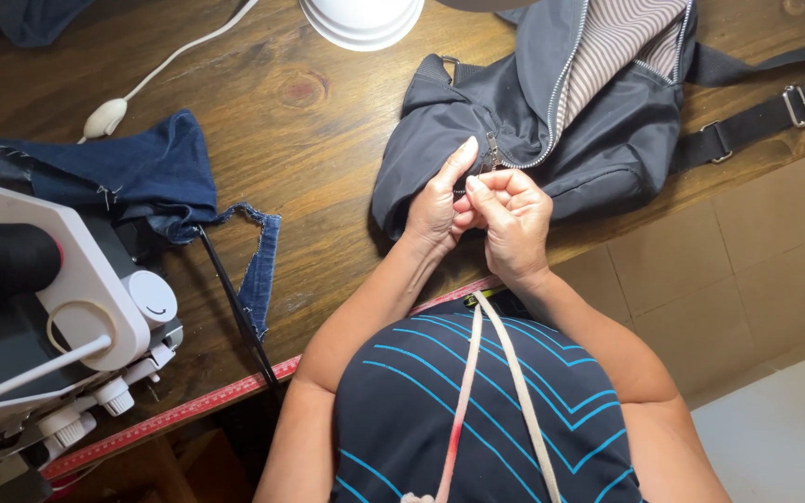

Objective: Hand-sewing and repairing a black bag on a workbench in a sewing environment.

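Observation:
A dark grey bag (607,140) with a striped lining lies open on the wooden table (309,140). Its silver zipper runs down toward a metal slider (493,151) near the bag's front edge. My left hand (438,200) pinches the bag fabric just beside the slider, thumb stretched upward. My right hand (512,212) is curled tight against the left, fingertips pinched together on something small at the zipper end; what it holds is hidden by the fingers.
A white sewing machine (58,307) with a black thread spool stands at the left. Blue denim scraps (132,172) lie beside it. A white lamp base (362,20) and its cord switch (104,118) sit at the back. A red ruler strip (179,410) edges the table. Bag straps (766,112) extend right.

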